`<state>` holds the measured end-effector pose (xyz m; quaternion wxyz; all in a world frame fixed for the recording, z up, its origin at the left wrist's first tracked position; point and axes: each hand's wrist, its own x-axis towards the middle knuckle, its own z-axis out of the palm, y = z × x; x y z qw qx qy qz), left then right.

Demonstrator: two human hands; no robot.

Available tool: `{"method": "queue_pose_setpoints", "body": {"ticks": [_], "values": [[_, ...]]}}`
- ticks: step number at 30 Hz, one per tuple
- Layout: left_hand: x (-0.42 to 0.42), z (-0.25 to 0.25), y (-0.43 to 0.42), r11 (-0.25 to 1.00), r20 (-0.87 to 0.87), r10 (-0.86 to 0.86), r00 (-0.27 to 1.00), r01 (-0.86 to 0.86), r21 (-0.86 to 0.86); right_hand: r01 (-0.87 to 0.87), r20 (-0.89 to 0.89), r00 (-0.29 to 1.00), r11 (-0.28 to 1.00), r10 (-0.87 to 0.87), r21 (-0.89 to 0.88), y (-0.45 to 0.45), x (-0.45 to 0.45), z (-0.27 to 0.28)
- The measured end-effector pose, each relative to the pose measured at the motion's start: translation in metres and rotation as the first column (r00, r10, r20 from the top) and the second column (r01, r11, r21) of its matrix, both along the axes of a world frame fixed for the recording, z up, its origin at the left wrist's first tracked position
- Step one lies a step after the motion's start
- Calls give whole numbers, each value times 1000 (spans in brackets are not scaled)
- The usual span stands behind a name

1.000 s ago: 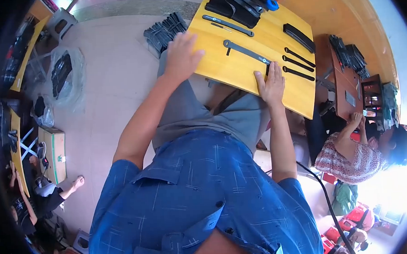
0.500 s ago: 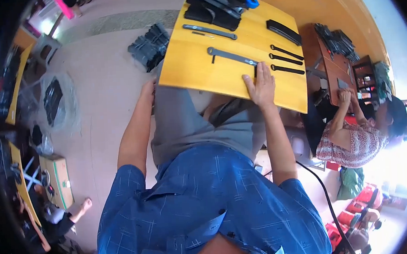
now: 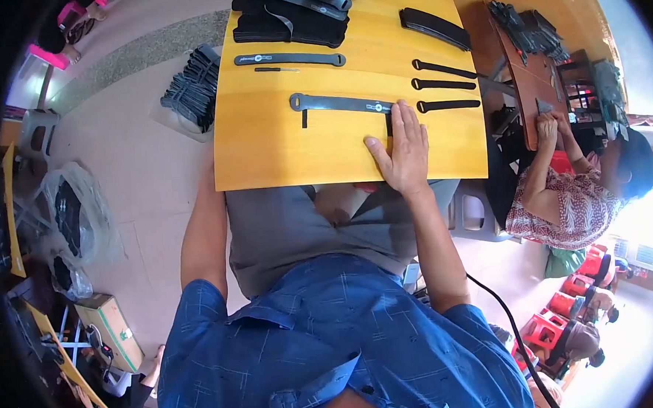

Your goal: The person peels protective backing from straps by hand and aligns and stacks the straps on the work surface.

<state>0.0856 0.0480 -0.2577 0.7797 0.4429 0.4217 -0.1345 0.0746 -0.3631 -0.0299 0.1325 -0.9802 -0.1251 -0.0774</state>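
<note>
My right hand (image 3: 406,152) lies flat on the yellow tabletop (image 3: 265,159), thumb spread, fingertips at the right end of a grey strap with a white logo (image 3: 340,104). A short black strip (image 3: 304,119) sticks out below the strap's left end; another dark strip (image 3: 389,124) shows beside my fingers. Farther back lie a second grey strap (image 3: 297,59) and a thin, pen-like tool (image 3: 275,69). Three black straps with looped ends (image 3: 446,84) are lined up on the right. My left forearm (image 3: 204,236) runs to the table's left front corner, where the hand is hidden.
Piles of black and grey straps (image 3: 287,25) and a black bundle (image 3: 435,28) occupy the table's back. Bundled straps (image 3: 191,89) lie on the floor at left. At right, another person (image 3: 562,199) works at a brown table (image 3: 519,83). A black cable (image 3: 506,313) hangs by my right side.
The view has shifted, so the tabletop sits squarer and more to the left. My left hand, partly visible at the table's edge before, is now out of sight. My right hand stays at the strap's end.
</note>
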Motion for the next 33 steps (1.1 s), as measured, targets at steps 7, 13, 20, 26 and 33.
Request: {"method": "queue_pose_setpoints", "body": {"ticks": [7, 13, 20, 26, 33], "values": [[-54, 18, -17, 1000, 20, 15, 1000, -16, 18, -2, -1, 1000, 1000, 2, -9, 0, 0, 0], [-66, 25, -15, 998, 54, 37, 998, -39, 43, -13, 47, 999, 1000, 12, 17, -2, -1, -2], [-110, 34, -18, 997, 125, 57, 990, -62, 38, -83, 183, 983, 933, 19, 351, -49, 17, 4], [-186, 28, -30, 994, 150, 68, 986, -79, 71, -25, 258, 966, 999, 13, 43, -87, 36, -1], [-223, 37, -33, 932, 300, -72, 951, -43, 361, -39, 232, 972, 998, 25, 58, -84, -13, 1]]}}
